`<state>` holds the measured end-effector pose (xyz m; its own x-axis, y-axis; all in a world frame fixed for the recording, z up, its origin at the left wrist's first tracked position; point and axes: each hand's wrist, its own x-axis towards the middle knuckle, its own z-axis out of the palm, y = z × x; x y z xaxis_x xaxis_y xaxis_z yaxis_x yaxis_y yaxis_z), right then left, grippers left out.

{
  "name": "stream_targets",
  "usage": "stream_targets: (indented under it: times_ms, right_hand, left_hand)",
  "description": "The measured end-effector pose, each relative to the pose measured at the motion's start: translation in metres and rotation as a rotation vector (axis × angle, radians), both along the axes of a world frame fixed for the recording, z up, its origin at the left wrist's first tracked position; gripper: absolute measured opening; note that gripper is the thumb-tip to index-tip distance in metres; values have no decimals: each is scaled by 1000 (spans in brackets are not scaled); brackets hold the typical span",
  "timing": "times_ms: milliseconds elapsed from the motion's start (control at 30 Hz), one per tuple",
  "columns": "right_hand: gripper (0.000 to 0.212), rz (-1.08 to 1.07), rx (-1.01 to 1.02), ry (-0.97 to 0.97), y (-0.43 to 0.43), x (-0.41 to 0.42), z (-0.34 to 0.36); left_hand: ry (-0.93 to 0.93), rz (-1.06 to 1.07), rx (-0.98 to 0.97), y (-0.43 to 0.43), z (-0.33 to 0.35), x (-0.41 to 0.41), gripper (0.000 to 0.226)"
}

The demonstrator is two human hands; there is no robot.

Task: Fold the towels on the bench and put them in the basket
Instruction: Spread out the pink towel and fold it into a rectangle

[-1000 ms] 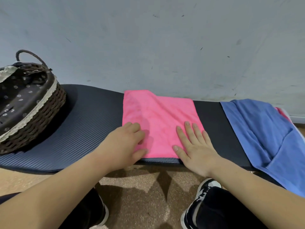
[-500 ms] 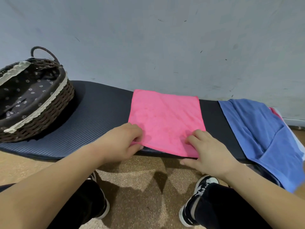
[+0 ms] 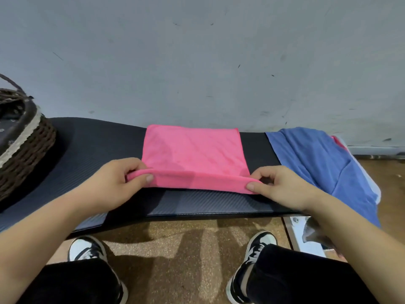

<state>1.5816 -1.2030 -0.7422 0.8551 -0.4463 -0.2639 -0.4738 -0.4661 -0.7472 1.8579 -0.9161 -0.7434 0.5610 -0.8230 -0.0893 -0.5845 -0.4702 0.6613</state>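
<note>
A pink towel lies flat across the middle of the dark padded bench. Its near edge is lifted and curled over. My left hand pinches the near left corner between thumb and fingers. At the near right corner my right hand pinches the towel the same way. A blue towel is draped over the bench's right end, with a bit of pink cloth showing behind it. The wicker basket with dark patterned lining stands at the bench's left end, partly cut off by the frame.
A grey wall rises directly behind the bench. Below the bench's front edge is a brown speckled floor with my two black-and-white shoes and dark trouser legs. A white bench leg shows at the lower right.
My hands went from pressing flat on the towel to pinching its near corners. The near edge is now lifted off the bench and pulled back, baring the bench's front strip.
</note>
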Motion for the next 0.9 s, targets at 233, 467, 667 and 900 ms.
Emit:
stream_targets:
  times_ms: [233,467,667,900]
  right_hand:
    - [10,74,214,64,-4,-11,14]
    - [13,170,357,216,-3,-11,39]
    - [12,-70,330,76,-9,22,36]
    - [10,-235,96,90,-28,73,11]
  left_hand:
    - [178,-136,115,17,13,2,10]
    - [666,-198,162,31,29,3,19]
    - [440,60,56,13,30,21,18]
    - [21,155,78,-25,8,44,9]
